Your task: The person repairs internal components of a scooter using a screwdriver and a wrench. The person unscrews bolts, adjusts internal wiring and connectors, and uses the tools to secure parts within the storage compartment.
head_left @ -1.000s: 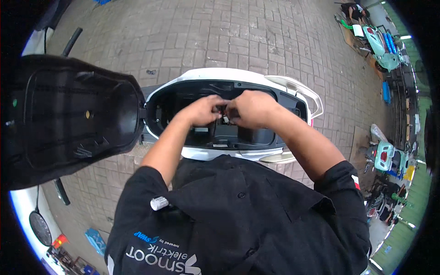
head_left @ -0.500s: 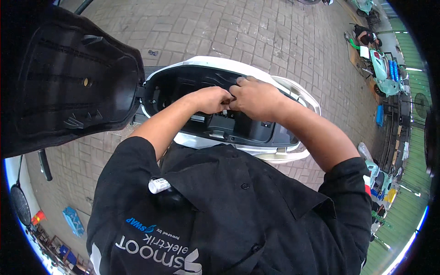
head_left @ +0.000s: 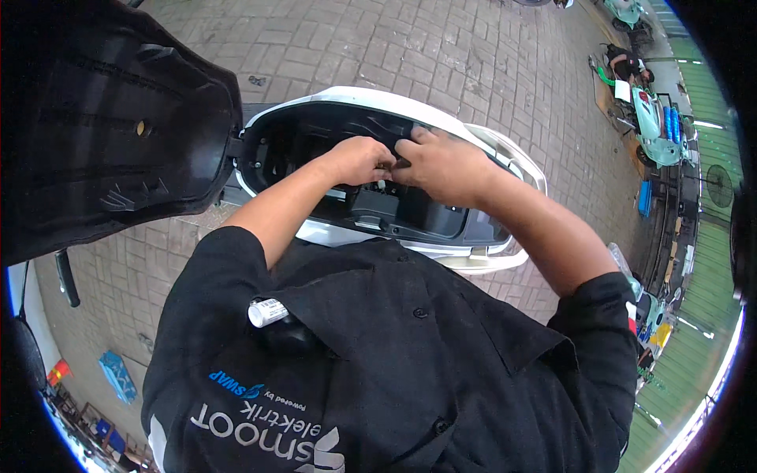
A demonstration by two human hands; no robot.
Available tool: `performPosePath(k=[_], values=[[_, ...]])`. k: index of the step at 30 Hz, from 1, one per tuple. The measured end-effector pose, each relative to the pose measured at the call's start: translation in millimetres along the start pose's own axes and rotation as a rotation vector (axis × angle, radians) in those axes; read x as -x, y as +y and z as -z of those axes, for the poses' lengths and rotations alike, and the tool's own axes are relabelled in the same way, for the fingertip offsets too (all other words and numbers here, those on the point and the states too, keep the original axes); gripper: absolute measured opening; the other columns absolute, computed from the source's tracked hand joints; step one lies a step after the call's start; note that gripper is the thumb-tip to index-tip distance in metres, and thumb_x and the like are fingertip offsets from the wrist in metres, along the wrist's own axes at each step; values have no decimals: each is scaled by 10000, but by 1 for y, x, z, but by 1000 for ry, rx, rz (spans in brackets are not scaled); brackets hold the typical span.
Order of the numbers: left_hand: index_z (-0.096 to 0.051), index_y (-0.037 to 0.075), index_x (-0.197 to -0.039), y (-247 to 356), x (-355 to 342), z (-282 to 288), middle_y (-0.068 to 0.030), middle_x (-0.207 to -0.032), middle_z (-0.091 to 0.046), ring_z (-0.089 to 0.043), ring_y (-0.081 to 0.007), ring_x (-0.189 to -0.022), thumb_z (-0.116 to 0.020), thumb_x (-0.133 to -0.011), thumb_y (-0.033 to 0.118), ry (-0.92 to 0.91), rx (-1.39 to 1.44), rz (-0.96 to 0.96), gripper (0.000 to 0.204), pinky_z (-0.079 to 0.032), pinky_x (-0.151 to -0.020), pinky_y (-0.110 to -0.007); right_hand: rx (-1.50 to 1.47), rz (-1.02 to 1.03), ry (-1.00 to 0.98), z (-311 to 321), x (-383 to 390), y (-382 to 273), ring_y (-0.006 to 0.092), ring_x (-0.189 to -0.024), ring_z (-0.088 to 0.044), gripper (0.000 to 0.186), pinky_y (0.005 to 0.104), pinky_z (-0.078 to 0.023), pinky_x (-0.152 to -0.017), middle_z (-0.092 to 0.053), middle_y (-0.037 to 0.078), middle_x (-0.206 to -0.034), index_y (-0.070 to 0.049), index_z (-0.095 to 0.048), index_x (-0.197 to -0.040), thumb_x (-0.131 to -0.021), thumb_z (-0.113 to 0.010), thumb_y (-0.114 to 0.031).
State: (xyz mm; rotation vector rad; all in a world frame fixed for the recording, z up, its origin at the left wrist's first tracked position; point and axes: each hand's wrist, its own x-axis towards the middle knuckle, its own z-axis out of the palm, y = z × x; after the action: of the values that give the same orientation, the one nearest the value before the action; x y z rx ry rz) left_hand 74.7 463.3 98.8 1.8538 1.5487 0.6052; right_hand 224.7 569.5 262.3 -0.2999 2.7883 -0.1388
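Note:
A white scooter [head_left: 347, 94] stands in front of me with its black under-seat compartment [head_left: 430, 217] uncovered. Both my hands are inside it, fingertips meeting near the middle. My left hand [head_left: 359, 160] is closed, thumb and fingers pinched on something I cannot make out. Right beside it, my right hand [head_left: 445, 164] has its fingers curled in, and what they grip is hidden. A small white connector-like piece [head_left: 382, 186] shows just below the fingertips. Under that sits a black box-shaped part [head_left: 374, 206] in the compartment.
At the left the black seat [head_left: 118, 126] is tipped up on its hinge [head_left: 234, 147]. A pale grab rail [head_left: 536, 169] curves round the scooter's right end. Brick paving [head_left: 315, 39] surrounds it. Far right, a person [head_left: 627, 65] is beside a mint-green scooter [head_left: 653, 130].
The scooter and seat appear slightly higher and further left in the picture. My hands stay together at the same spot in the compartment, with only small finger shifts.

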Motion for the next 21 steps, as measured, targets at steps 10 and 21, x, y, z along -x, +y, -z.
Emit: performPosePath(k=[10,21], values=[[-750,134,-1014,4,-7,2,-111,-924,-735,-683,-341,-877,-716,-864,282,-22,59,19,213,-535,-784,-448,-193,-584,-286,9,-24,-7,354,-901,-711,424,467,-560,-799,-721,187,-903,-48,-742,-945,-945,-568,-434],[-724,84,-930,0,3,-13,-144,-898,-708,-666,-370,-869,-675,-899,302,44,4,-82,225,-531,-767,-470,-134,-269,-199,13,-20,3,347,-1014,-679,376,464,-538,-879,-695,179,-1046,-79,-708,-1091,-902,-645,-397]])
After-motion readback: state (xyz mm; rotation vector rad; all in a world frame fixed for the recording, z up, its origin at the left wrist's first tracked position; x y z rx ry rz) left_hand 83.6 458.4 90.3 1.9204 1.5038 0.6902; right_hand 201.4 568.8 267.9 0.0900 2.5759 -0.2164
